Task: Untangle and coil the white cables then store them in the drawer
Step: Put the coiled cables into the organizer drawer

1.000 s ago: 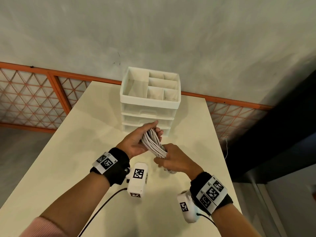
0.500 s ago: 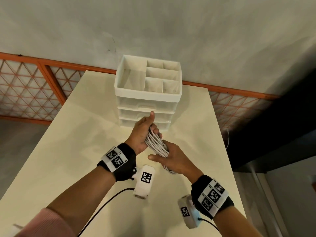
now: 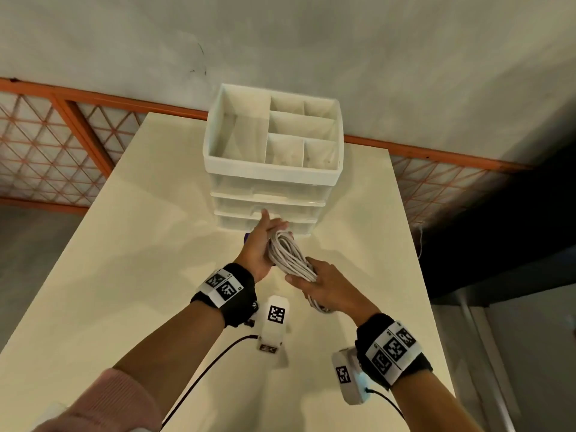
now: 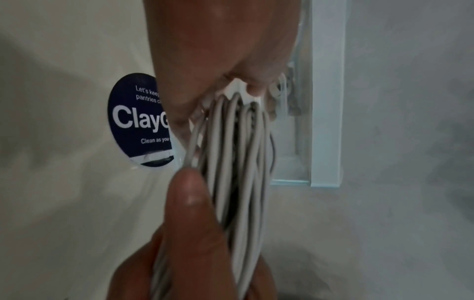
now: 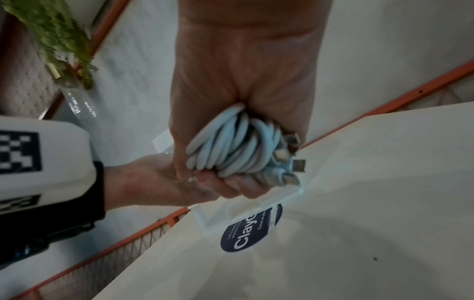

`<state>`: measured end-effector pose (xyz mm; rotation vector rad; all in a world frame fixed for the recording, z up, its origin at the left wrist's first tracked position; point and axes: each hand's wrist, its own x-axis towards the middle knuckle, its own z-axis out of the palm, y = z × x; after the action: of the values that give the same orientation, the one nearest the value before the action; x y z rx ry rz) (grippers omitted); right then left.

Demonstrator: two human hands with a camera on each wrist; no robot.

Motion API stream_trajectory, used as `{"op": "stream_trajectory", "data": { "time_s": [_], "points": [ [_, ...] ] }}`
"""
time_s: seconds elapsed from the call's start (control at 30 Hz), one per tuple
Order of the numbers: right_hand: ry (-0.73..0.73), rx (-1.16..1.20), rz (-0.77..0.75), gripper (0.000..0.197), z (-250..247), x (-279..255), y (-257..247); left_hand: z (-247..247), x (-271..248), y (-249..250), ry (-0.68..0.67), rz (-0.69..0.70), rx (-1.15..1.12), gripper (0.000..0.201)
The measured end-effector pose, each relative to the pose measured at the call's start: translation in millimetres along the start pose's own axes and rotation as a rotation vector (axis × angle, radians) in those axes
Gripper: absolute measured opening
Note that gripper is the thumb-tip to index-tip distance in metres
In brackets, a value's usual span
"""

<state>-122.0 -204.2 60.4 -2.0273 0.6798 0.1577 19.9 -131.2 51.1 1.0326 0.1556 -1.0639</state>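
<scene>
Fingers [image 5: 231,182] of left hand [image 3: 260,247] curled round far end of coiled white cables [image 3: 290,255], thumb tip close to front of drawer unit [image 3: 271,169]. Right hand [image 3: 327,288] wrapped round near end. Bundle held above table [image 3: 124,275], just in front of closed drawers. Dark round sticker [image 4: 136,121] on table beneath hands.

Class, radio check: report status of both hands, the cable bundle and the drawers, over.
Left hand and right hand both grip the coiled white cables, held above the table. Drawer unit just ahead, drawers look shut. Nothing between bundle and drawers.
</scene>
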Motion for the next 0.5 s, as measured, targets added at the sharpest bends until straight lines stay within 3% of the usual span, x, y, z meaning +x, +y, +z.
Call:
{"op": "stream_trajectory", "data": {
  "time_s": [0.07, 0.13, 0.2, 0.5],
  "points": [
    [0.025, 0.035, 0.023, 0.029, -4.5, 3.1, 3.4, -5.6, 6.5, 5.5, 0.075, 0.096, -0.064, 0.025],
    [0.036, 0.039, 0.036, 0.028, -8.6, 3.6, 6.5, -8.5, 10.3, 9.9, 0.105, 0.156, -0.108, 0.035],
    [0.033, 0.043, 0.039, 0.028, -11.0, 2.4, 7.8, -11.0, 12.4, 11.7, 0.093, 0.167, -0.077, 0.045],
    [-0.063, 0.042, -0.082, 0.015, -37.1, -15.6, -22.7, -26.5, -4.1, -15.0, 0.116, 0.162, -0.034, 0.042]
  ]
}}
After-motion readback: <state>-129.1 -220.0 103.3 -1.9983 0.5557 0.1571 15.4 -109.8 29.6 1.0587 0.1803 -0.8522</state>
